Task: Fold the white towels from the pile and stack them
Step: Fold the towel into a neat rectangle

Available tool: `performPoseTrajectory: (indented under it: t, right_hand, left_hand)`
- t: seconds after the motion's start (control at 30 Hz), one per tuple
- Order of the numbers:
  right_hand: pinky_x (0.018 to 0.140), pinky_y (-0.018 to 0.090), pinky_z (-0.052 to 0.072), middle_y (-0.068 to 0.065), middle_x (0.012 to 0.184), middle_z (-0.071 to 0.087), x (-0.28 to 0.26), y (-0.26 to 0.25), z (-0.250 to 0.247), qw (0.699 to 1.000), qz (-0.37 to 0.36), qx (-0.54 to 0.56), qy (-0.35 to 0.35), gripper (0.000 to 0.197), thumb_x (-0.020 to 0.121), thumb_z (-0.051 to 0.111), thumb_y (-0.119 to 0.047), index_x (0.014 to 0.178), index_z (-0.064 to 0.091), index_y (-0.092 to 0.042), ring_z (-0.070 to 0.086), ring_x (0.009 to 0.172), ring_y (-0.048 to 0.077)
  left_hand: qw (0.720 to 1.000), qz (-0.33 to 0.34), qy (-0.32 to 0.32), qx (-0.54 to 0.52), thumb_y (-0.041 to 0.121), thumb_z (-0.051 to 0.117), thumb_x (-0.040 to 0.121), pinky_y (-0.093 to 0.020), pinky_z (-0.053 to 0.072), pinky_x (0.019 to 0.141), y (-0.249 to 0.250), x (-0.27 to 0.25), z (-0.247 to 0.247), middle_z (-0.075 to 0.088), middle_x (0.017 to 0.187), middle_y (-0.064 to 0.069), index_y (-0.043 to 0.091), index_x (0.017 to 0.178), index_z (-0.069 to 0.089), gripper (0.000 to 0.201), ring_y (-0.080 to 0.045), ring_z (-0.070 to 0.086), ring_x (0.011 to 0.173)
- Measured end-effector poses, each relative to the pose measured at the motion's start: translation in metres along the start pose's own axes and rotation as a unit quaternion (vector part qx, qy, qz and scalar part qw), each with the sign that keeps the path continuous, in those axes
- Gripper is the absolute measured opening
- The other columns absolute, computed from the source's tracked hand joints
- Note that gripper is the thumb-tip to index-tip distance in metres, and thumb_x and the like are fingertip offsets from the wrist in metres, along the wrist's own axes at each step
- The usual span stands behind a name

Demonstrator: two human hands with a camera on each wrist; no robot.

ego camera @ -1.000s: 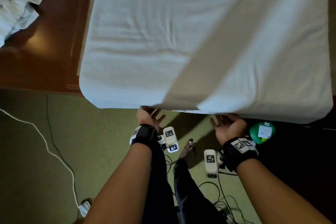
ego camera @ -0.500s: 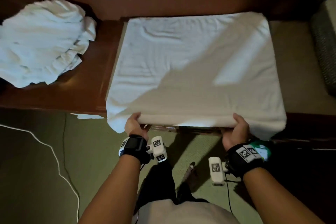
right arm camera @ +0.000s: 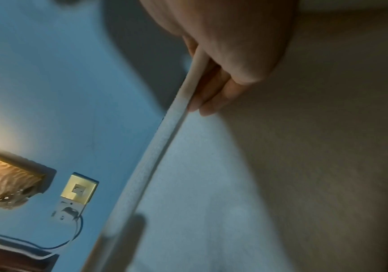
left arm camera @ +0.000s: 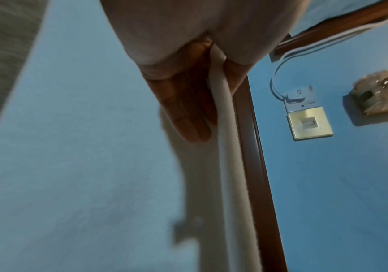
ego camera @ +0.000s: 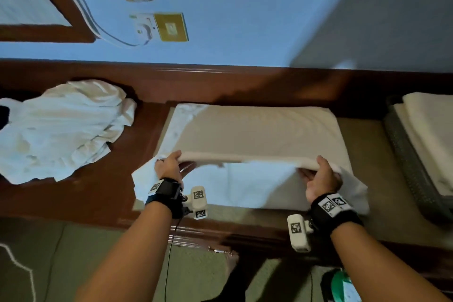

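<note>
Now, left hand (ego camera: 169, 167) and right hand (ego camera: 318, 178) each pinching the near edge of the towel (ego camera: 257, 130), lifted a little off the worktop (ego camera: 103, 193). Best to carry both corners over together, keep the edge tight, line it up with the far edge. Pile (ego camera: 61, 127) at left, stack (ego camera: 429, 130) at right.

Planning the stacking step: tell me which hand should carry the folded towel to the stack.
Right, probably. The right hand grips the towel on the side nearest the stack; the left hand is farther.
</note>
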State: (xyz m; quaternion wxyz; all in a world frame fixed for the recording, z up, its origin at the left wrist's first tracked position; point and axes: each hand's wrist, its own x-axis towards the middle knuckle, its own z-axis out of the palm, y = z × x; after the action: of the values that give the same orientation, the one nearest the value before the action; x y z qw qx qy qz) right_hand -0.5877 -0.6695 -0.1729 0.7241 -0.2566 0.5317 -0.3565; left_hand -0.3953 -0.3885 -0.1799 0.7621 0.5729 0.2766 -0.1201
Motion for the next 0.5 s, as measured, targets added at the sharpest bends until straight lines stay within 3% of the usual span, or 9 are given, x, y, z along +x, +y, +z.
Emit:
performPoseTrajectory:
  t: [0.07, 0.23, 0.3, 0.37, 0.5]
  right_hand:
    - [0.069, 0.046, 0.061, 0.016, 0.094, 0.067, 0.015, -0.007, 0.026, 1.0, 0.003, -0.008, -0.02, 0.007, 0.095, 0.064, -0.013, 0.095, 0.059, -0.009, 0.069, 0.084, 0.034]
    - [0.081, 0.047, 0.056, 0.017, 0.094, 0.064, 0.063, -0.016, 0.088, 0.999, 0.009, -0.03, -0.015, 0.011, 0.1, 0.059, -0.014, 0.091, 0.051, -0.013, 0.068, 0.083, 0.035]
    - [0.084, 0.048, 0.055, 0.017, 0.095, 0.063, 0.086, -0.015, 0.107, 0.999, 0.01, -0.039, -0.008, 0.009, 0.1, 0.058, -0.015, 0.1, 0.053, -0.007, 0.067, 0.083, 0.035]
    - [0.088, 0.051, 0.056, 0.017, 0.098, 0.063, 0.108, -0.013, 0.125, 0.999, 0.014, -0.043, -0.002, 0.023, 0.101, 0.059, -0.017, 0.118, 0.051, -0.004, 0.067, 0.085, 0.035]
    - [0.093, 0.052, 0.056, 0.024, 0.114, 0.064, 0.15, -0.005, 0.157, 0.998, 0.03, -0.051, -0.005, 0.032, 0.102, 0.057, -0.023, 0.127, 0.051, -0.003, 0.068, 0.091, 0.035]
  left_hand:
    - [1.0, 0.003, -0.004, 0.003, 0.005, 0.067, 0.094, -0.044, 0.061, 0.056, 0.01, 0.022, 0.02, 0.067, 0.101, -0.031, -0.012, 0.13, 0.048, 0.045, -0.038, 0.072, 0.064]
    - [0.998, 0.001, -0.04, 0.046, 0.006, 0.061, 0.098, -0.043, 0.063, 0.057, 0.025, 0.08, 0.077, 0.066, 0.115, -0.033, -0.009, 0.136, 0.042, 0.045, -0.038, 0.075, 0.072]
    - [0.996, -0.002, -0.054, 0.065, 0.004, 0.059, 0.098, -0.043, 0.063, 0.057, 0.027, 0.102, 0.099, 0.066, 0.115, -0.034, -0.009, 0.135, 0.041, 0.043, -0.036, 0.075, 0.069]
    - [0.995, -0.008, -0.066, 0.079, 0.004, 0.056, 0.099, -0.041, 0.063, 0.058, 0.027, 0.123, 0.119, 0.067, 0.112, -0.034, -0.007, 0.132, 0.043, 0.037, -0.037, 0.076, 0.069]
    - [0.992, -0.024, -0.067, 0.109, 0.004, 0.052, 0.099, -0.04, 0.063, 0.061, 0.024, 0.163, 0.152, 0.072, 0.099, -0.031, -0.008, 0.121, 0.05, 0.025, -0.038, 0.076, 0.074]
